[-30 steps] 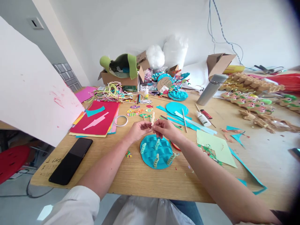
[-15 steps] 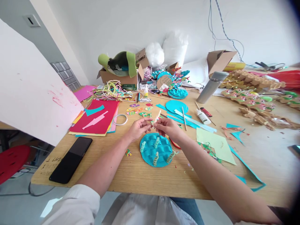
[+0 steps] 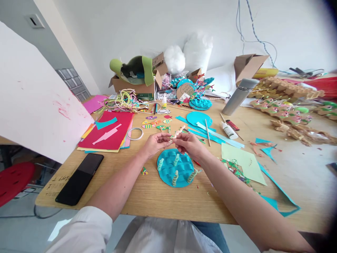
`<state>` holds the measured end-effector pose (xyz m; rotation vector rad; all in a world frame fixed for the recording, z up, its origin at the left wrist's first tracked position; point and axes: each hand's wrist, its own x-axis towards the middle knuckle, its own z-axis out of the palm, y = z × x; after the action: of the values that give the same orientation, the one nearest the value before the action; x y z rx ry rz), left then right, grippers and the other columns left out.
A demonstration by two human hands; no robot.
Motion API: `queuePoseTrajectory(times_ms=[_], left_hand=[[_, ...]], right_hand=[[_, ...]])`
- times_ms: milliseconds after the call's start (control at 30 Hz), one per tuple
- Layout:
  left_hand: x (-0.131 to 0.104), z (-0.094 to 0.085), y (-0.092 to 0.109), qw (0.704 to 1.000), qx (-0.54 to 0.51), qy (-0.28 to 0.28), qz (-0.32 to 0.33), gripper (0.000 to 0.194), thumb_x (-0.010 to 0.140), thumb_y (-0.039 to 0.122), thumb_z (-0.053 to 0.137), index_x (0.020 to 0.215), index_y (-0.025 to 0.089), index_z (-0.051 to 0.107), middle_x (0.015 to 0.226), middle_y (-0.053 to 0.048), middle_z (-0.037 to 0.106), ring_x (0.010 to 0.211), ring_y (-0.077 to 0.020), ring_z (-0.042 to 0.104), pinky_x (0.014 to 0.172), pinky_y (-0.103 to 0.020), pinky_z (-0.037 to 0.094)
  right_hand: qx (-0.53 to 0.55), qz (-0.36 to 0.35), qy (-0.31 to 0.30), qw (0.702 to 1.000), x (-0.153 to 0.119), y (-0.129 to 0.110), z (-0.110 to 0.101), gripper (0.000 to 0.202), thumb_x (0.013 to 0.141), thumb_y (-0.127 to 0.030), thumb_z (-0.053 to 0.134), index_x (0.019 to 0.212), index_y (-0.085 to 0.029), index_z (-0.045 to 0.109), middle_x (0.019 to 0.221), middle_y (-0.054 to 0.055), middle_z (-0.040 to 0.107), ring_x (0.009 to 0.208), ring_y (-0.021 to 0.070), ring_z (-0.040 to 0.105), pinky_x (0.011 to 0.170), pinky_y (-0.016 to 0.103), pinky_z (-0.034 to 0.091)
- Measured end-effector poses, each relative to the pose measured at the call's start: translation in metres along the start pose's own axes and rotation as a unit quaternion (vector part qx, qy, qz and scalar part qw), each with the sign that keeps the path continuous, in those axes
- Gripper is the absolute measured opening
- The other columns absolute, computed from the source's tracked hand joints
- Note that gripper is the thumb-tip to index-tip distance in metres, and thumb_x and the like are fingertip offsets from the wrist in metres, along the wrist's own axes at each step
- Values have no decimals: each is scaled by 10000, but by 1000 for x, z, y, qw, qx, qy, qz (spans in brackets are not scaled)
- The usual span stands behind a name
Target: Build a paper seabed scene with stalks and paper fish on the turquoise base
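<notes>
Over the far edge of a round blue woven paper mat (image 3: pixel 168 177), my left hand (image 3: pixel 157 143) and my right hand (image 3: pixel 190 143) meet with fingertips pinched. Between them is a pale, twisted paper strip (image 3: pixel 180 131), its free end slanting up to the right. Several pale green folded paper spirals (image 3: pixel 175 178) stand up from the mat. Just beyond my hands lie paper fish cutouts (image 3: pixel 151 117) in many colours. A small colourful paper piece (image 3: pixel 144 171) rests left of the mat.
A black phone (image 3: pixel 79 179) and coloured paper sheets (image 3: pixel 113 135) lie left. Blue paper strips (image 3: pixel 221 135), a glue bottle (image 3: pixel 229 130), a grey flask (image 3: pixel 240 96) and a light green sheet (image 3: pixel 244 161) are right. Boxes (image 3: pixel 131 90) line the wall.
The twisted strip's free end has tipped over to the right from a steeper angle. Both hands stay pinched together in nearly the same place; the mat has not moved.
</notes>
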<state>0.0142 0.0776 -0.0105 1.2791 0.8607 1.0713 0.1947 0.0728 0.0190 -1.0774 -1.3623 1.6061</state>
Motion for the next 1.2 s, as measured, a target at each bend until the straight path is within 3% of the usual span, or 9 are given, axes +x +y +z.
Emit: queuePoseTrajectory(times_ms=[167,267,533,800,1000,1200], left_hand=[[0,1,0,1000,-1,-7,-2,529,622,401,849,1046,136,678,901,-66,729,753,-145,660,666,-260,497],[0,2,-1,1000,1,-16,-8,550,618,422,852,1049,133,670,901,-80,737,747,-157,675,661,-265,503],[0,2,-3,999,11,-31,-17,540,598,390,868,1039,138,685,940,-98,743,744,-169,690,663,-277,515],[-2,1,0,999,26,-16,16,461,682,436,796,1029,147,701,999,-102,736,812,-174,683,659,-266,516],[-4,3,5,999,33,-18,14,389,698,401,789,990,154,715,945,-84,747,803,-158,677,708,-269,512],[-4,5,10,992,108,-60,23,323,726,377,768,960,157,730,907,-77,750,900,-194,690,819,-311,527]], right_hand=[[-36,-11,-3,999,-2,-2,-1,441,616,-528,782,802,-165,616,580,-47,576,440,66,501,394,195,364],[-79,-34,-7,996,-2,-4,0,433,650,-558,741,752,-157,613,568,-34,568,444,70,491,399,202,366],[-156,-50,38,986,-4,-1,-1,384,645,-521,748,693,-174,589,513,-37,538,426,87,490,388,203,354],[-200,-58,39,977,-6,0,-1,319,684,-476,729,673,-186,599,532,-26,557,454,103,516,419,217,364],[-199,-73,50,976,-24,0,-25,347,683,-506,739,667,-180,622,568,0,599,504,112,526,468,232,397],[-135,-2,40,990,-60,10,-47,393,669,-536,758,658,-183,585,554,3,613,484,107,530,455,231,385]])
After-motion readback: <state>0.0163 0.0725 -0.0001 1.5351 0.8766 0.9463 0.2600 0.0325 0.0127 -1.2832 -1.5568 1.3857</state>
